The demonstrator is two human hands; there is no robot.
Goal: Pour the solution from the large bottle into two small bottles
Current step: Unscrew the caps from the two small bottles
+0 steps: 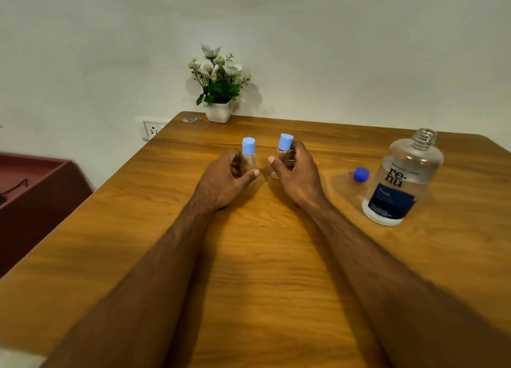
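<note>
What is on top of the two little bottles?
Each small bottle wears a light blue cap. The hands cover the lower parts, so the level of liquid inside cannot be seen.

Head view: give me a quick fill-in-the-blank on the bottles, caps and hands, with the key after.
1. The large bottle stands with its neck ____.
2. The dark blue cap lies on the ____.
3. The right hand grips a small bottle that is ____ rather than upright.
4. Both small bottles, including the one by the left hand, wear ____ blue caps.

Missing words: uncapped; table; tilted; light
</note>
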